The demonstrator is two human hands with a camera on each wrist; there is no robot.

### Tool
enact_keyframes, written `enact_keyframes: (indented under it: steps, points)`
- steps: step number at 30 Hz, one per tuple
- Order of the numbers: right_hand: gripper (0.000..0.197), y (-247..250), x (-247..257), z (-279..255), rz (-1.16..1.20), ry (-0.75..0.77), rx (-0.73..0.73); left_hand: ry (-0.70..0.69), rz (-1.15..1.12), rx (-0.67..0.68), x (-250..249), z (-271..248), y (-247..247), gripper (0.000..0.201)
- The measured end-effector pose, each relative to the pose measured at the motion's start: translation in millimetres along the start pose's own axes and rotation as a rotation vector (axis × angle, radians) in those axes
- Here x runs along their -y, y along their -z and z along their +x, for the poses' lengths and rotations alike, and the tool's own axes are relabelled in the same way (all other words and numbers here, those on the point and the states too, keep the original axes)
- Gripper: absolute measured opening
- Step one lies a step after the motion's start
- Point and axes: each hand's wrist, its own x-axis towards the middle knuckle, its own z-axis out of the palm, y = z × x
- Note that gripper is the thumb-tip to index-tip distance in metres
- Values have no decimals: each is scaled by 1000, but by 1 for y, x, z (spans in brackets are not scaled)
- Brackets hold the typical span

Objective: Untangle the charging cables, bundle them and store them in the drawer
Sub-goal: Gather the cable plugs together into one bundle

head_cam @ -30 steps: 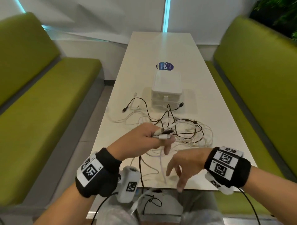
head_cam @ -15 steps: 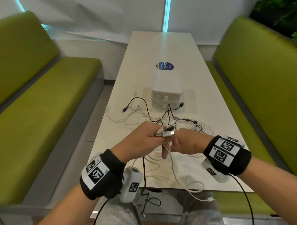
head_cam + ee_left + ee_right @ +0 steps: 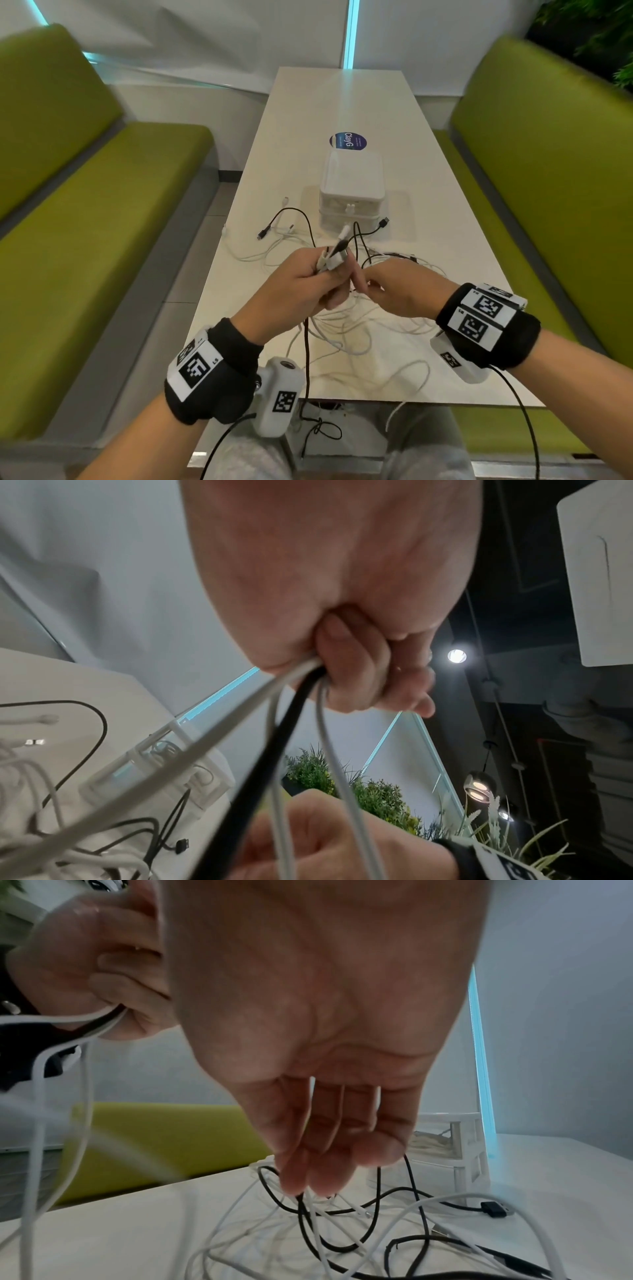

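Inside, top drawer (image 3: 441, 1139) holds coiled white cable (image 3: 424, 1141).

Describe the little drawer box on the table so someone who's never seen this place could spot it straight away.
Start at the long white table between two green benches. Halfway along sits the white drawer unit, just past the tangled cables. It is the only boxy thing there, beside a round blue sticker.

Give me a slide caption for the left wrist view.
Left hand grips white and black charging cables above the tangle, right hand below.
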Motion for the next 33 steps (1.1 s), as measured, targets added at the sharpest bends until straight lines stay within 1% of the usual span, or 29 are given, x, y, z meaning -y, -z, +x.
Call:
enact_keyframes:
  steps: [1,2,3,4,5,7,8,10,12,13,14,15,17,18,19,20,22,24,27,28,29,31,32,33]
  points:
    - [22,1,2,0,37,-9,-12,13,-23,-28,2,1,1,38]
    - [25,2,4,-1,94,-1,-2,22,-34,-50,3,1,2,38]
    - [36,2,7,-2,148,11,50,29,-40,-68,3,0,3,39]
    - [47,2,10,-4,197,31,140,33,-46,-77,3,0,3,40]
    - [52,-1,13,-6,223,45,257,37,-53,-82,3,0,3,41]
    - [52,-7,22,-9,226,100,458,43,-71,-84,2,-1,4,40]
    - [52,-10,25,-10,241,136,530,43,-78,-85,2,-1,4,40]
    - [56,-9,29,-14,291,158,693,41,-86,-90,2,-2,5,40]
    - [50,-8,31,-16,308,164,857,43,-91,-92,1,-3,6,40]
    - [46,-8,32,-17,317,160,889,43,-92,-89,1,-3,6,40]
    - [44,-9,32,-18,316,148,859,44,-92,-89,0,-3,7,40]
    - [43,-9,32,-17,264,132,765,46,-93,-91,0,-3,7,40]
    - [42,-8,28,-11,74,155,474,49,-85,-103,1,-3,7,40]
    - [41,-9,27,-8,35,175,362,48,-76,-109,1,-3,8,40]
    - [41,-11,26,-5,57,187,312,45,-68,-114,1,-3,8,40]
    - [41,-13,25,-1,111,194,302,41,-62,-118,2,-2,8,40]
    - [40,-15,29,3,166,189,349,35,-64,-130,3,0,12,40]
    - [44,-12,36,3,169,206,471,31,-81,-147,4,2,16,40]
    - [55,-10,43,7,212,253,751,14,-99,-171,8,4,25,43]
    - [55,-9,46,10,171,261,778,9,-102,-177,9,4,28,44]
    - [51,-10,46,17,118,243,773,5,-106,-180,11,3,31,44]
    - [41,-3,50,36,-9,182,606,-1,-121,-192,14,0,37,46]
    - [37,3,53,49,-30,136,517,-10,-126,-205,14,-2,40,48]
    - [33,7,55,63,8,117,435,-20,-126,-230,15,-4,43,48]
